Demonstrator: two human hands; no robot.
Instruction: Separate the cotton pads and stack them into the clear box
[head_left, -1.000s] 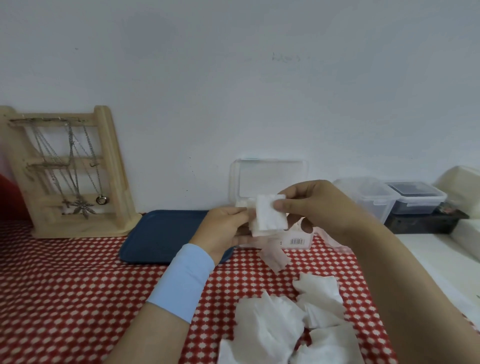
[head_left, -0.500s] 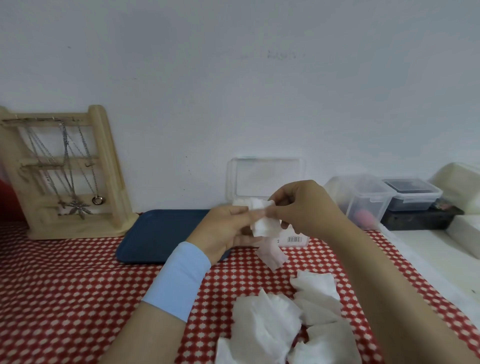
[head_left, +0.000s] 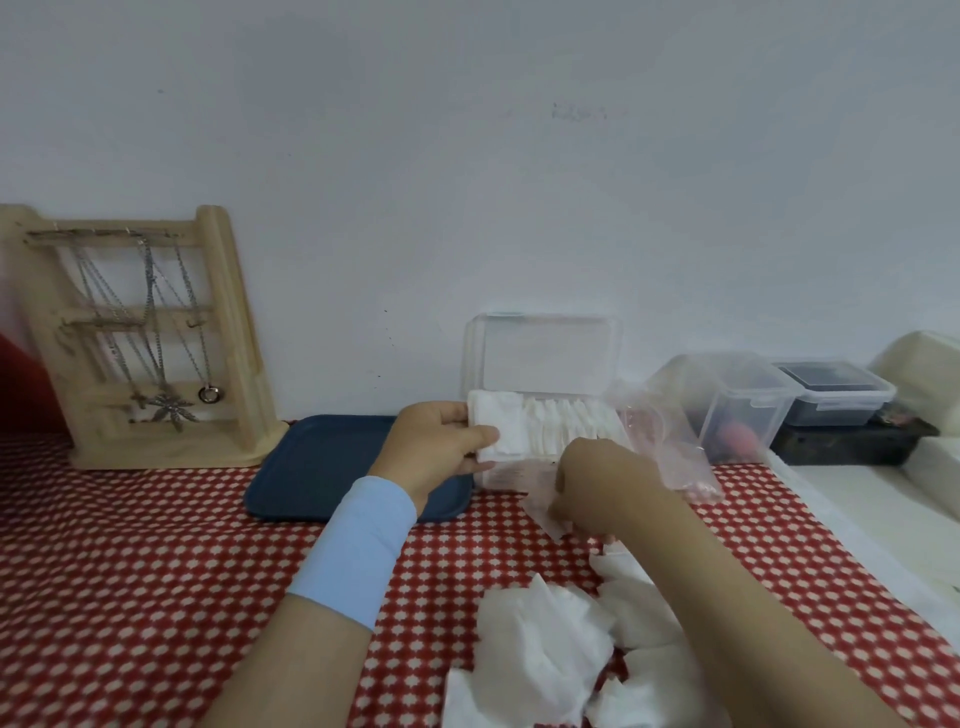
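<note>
The clear box (head_left: 545, 470) stands against the wall with its lid (head_left: 543, 353) up and a row of white cotton pads (head_left: 566, 426) standing inside. My left hand (head_left: 436, 447) pinches one white pad (head_left: 498, 428) at the box's left end. My right hand (head_left: 605, 491) is down on the tablecloth in front of the box, fingers curled on a thin pad (head_left: 550, 519). A loose heap of pads (head_left: 561, 649) lies near me on the cloth.
A dark blue tray (head_left: 322, 467) lies left of the box. A wooden stand with necklaces (head_left: 140, 338) leans at far left. A crumpled clear plastic bag (head_left: 670, 441) and lidded plastic containers (head_left: 743, 400) sit to the right. The white counter edge (head_left: 852, 525) borders the red chequered cloth.
Both hands held one pad together in front of the box. They have parted: the left carried a pad to the box's left end, the right dropped to a pad on the cloth.
</note>
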